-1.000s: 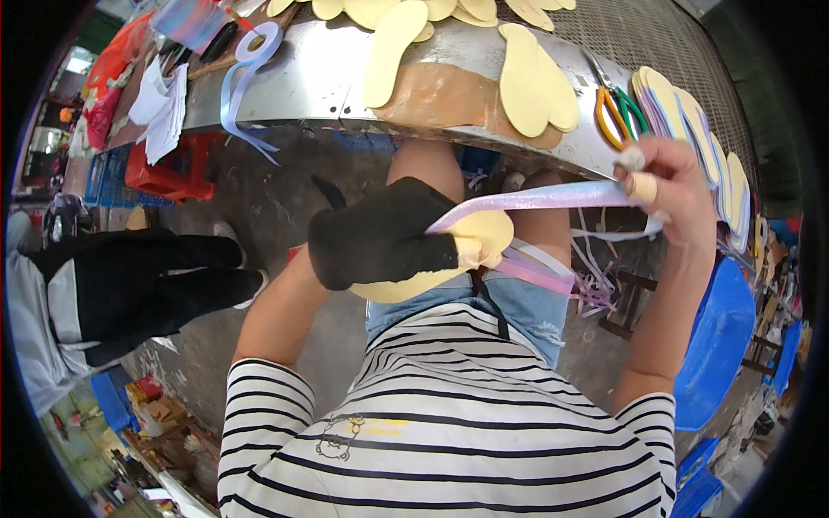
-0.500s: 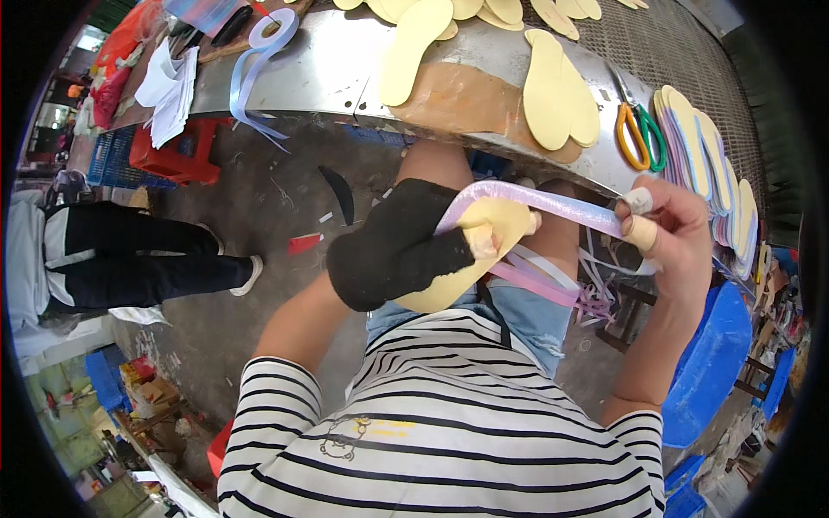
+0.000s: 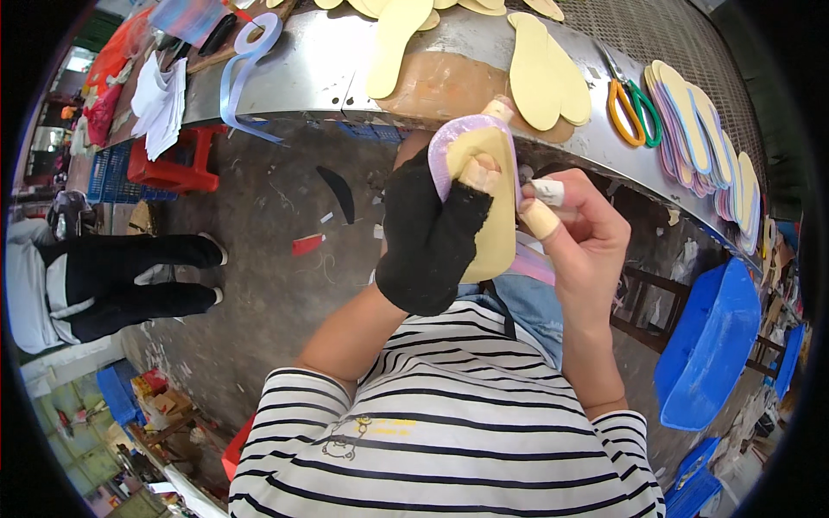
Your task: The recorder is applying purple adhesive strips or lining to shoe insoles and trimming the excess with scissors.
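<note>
My left hand, in a black fingerless glove, holds a pale yellow shoe insole upright in front of my chest. A lilac edging strip wraps around the insole's top rim. My right hand, its fingertips taped, pinches the strip against the insole's right edge. More lilac strip hangs below, by my lap.
A curved metal workbench carries loose yellow insoles, orange and green scissors, a stack of trimmed insoles and a blue ribbon loop. A person in black trousers sits left. A blue tub stands right.
The insole has been raised and turned upright. The long strip my right hand held stretched out is now wrapped around the insole's top, and my right hand has come in close to it.
</note>
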`<action>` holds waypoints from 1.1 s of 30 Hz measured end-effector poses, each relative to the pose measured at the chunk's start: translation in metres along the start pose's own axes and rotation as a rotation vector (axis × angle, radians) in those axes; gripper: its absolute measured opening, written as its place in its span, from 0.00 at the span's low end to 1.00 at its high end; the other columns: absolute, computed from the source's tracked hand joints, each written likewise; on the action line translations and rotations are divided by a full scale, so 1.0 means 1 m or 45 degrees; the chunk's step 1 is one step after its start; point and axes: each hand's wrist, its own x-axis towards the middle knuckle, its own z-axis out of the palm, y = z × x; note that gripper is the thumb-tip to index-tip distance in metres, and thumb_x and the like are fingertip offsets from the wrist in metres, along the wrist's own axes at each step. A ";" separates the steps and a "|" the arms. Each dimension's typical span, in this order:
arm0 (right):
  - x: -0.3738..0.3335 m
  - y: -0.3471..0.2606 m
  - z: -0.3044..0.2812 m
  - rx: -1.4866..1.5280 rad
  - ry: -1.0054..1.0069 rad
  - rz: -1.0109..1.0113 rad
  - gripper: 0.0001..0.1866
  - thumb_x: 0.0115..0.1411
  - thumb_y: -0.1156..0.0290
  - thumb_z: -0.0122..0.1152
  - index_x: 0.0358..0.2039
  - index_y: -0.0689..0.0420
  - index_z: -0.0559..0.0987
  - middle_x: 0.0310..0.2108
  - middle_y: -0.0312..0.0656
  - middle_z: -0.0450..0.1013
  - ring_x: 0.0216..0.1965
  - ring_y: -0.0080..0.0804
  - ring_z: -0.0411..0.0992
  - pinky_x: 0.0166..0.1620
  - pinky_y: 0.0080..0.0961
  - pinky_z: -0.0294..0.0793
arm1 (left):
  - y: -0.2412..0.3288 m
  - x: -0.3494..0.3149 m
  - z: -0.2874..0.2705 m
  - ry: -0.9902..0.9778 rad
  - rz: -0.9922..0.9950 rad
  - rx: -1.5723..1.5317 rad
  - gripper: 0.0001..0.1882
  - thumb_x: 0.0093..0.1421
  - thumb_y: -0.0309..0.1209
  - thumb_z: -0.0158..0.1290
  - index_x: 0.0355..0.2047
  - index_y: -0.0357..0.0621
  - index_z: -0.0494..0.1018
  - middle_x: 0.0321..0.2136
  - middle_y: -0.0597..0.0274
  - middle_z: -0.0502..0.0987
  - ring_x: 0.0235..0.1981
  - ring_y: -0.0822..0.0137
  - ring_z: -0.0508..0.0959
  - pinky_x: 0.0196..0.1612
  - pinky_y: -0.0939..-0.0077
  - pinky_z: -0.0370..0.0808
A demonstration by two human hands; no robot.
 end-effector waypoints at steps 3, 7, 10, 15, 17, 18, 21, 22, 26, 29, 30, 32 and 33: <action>-0.001 0.002 -0.002 0.009 -0.033 0.034 0.05 0.52 0.82 0.59 0.31 0.64 0.76 0.29 0.33 0.69 0.24 0.13 0.68 0.23 0.08 0.64 | 0.004 0.001 0.003 0.007 -0.064 0.023 0.15 0.58 0.34 0.50 0.40 0.35 0.68 0.32 0.60 0.71 0.32 0.73 0.72 0.34 0.79 0.70; 0.006 0.002 -0.003 -0.042 -0.132 0.093 0.04 0.53 0.80 0.58 0.31 0.63 0.75 0.23 0.30 0.70 0.20 0.09 0.65 0.19 0.07 0.58 | 0.003 0.008 0.009 -0.033 -0.082 -0.059 0.16 0.53 0.27 0.55 0.42 0.37 0.70 0.29 0.65 0.72 0.29 0.77 0.72 0.33 0.82 0.70; 0.022 -0.001 -0.006 0.119 -0.220 0.200 0.04 0.54 0.78 0.59 0.31 0.63 0.76 0.22 0.31 0.71 0.19 0.08 0.64 0.18 0.07 0.57 | 0.004 0.017 0.013 0.005 -0.125 -0.202 0.16 0.52 0.24 0.56 0.43 0.38 0.72 0.28 0.66 0.76 0.28 0.79 0.73 0.32 0.84 0.70; 0.026 0.003 -0.015 -0.095 -0.132 -0.083 0.04 0.50 0.79 0.61 0.28 0.65 0.77 0.19 0.28 0.69 0.19 0.08 0.64 0.19 0.08 0.57 | 0.007 0.034 0.014 0.137 0.134 0.000 0.09 0.53 0.25 0.56 0.35 0.37 0.75 0.29 0.67 0.76 0.28 0.78 0.73 0.31 0.83 0.70; 0.027 0.003 -0.014 -0.117 -0.150 -0.110 0.04 0.50 0.80 0.60 0.28 0.65 0.76 0.19 0.28 0.69 0.19 0.08 0.63 0.19 0.08 0.57 | 0.007 0.038 0.017 0.139 0.158 0.027 0.08 0.53 0.25 0.56 0.34 0.36 0.75 0.28 0.67 0.76 0.28 0.78 0.73 0.31 0.82 0.70; 0.029 0.002 -0.015 -0.138 -0.176 -0.138 0.03 0.50 0.80 0.60 0.27 0.65 0.76 0.20 0.28 0.68 0.19 0.07 0.63 0.20 0.08 0.58 | 0.008 0.041 0.018 0.107 0.129 0.020 0.08 0.53 0.25 0.56 0.34 0.36 0.75 0.28 0.67 0.76 0.28 0.78 0.73 0.31 0.83 0.70; 0.036 -0.003 -0.019 -0.292 -0.208 -0.145 0.03 0.50 0.79 0.59 0.26 0.63 0.75 0.21 0.29 0.69 0.19 0.07 0.62 0.20 0.07 0.58 | 0.003 0.055 0.020 -0.003 0.026 -0.205 0.09 0.54 0.26 0.56 0.35 0.37 0.73 0.30 0.67 0.75 0.31 0.78 0.73 0.34 0.83 0.70; 0.037 -0.002 -0.016 -0.290 -0.205 -0.146 0.03 0.50 0.79 0.59 0.26 0.63 0.75 0.21 0.29 0.69 0.19 0.07 0.62 0.20 0.07 0.58 | 0.001 0.059 0.018 -0.077 -0.044 -0.418 0.09 0.55 0.27 0.55 0.36 0.37 0.73 0.31 0.66 0.75 0.33 0.78 0.72 0.35 0.83 0.69; 0.053 0.007 -0.016 -0.197 -0.141 -0.147 0.04 0.51 0.76 0.58 0.28 0.62 0.75 0.19 0.27 0.68 0.17 0.07 0.59 0.19 0.09 0.56 | -0.033 0.044 0.005 -0.326 -0.158 -0.109 0.24 0.59 0.44 0.48 0.48 0.36 0.66 0.38 0.59 0.74 0.39 0.71 0.74 0.44 0.80 0.70; 0.057 -0.019 -0.021 -0.084 -0.200 0.252 0.07 0.53 0.72 0.60 0.31 0.60 0.77 0.20 0.28 0.70 0.18 0.07 0.60 0.19 0.07 0.54 | -0.012 0.041 0.001 -0.136 -0.289 -0.477 0.13 0.59 0.33 0.50 0.40 0.36 0.72 0.33 0.60 0.75 0.34 0.73 0.75 0.37 0.80 0.72; 0.054 -0.017 -0.023 -0.080 -0.214 0.256 0.07 0.53 0.72 0.60 0.31 0.60 0.77 0.20 0.28 0.70 0.18 0.07 0.60 0.19 0.07 0.54 | -0.010 0.039 0.003 -0.023 -0.195 -0.394 0.12 0.58 0.32 0.50 0.39 0.35 0.72 0.32 0.58 0.75 0.32 0.73 0.75 0.35 0.79 0.73; 0.050 -0.011 -0.024 -0.011 -0.200 0.288 0.06 0.53 0.72 0.60 0.30 0.61 0.77 0.21 0.28 0.70 0.18 0.07 0.61 0.19 0.07 0.54 | -0.004 0.038 0.005 0.021 -0.232 -0.391 0.12 0.58 0.32 0.51 0.38 0.35 0.71 0.30 0.59 0.76 0.31 0.73 0.75 0.34 0.79 0.73; 0.048 -0.012 -0.022 0.005 -0.172 0.302 0.06 0.53 0.73 0.60 0.29 0.62 0.77 0.22 0.28 0.71 0.19 0.08 0.63 0.20 0.08 0.57 | -0.002 0.039 0.006 0.062 -0.270 -0.394 0.12 0.58 0.32 0.51 0.37 0.36 0.71 0.28 0.59 0.76 0.31 0.73 0.76 0.33 0.79 0.73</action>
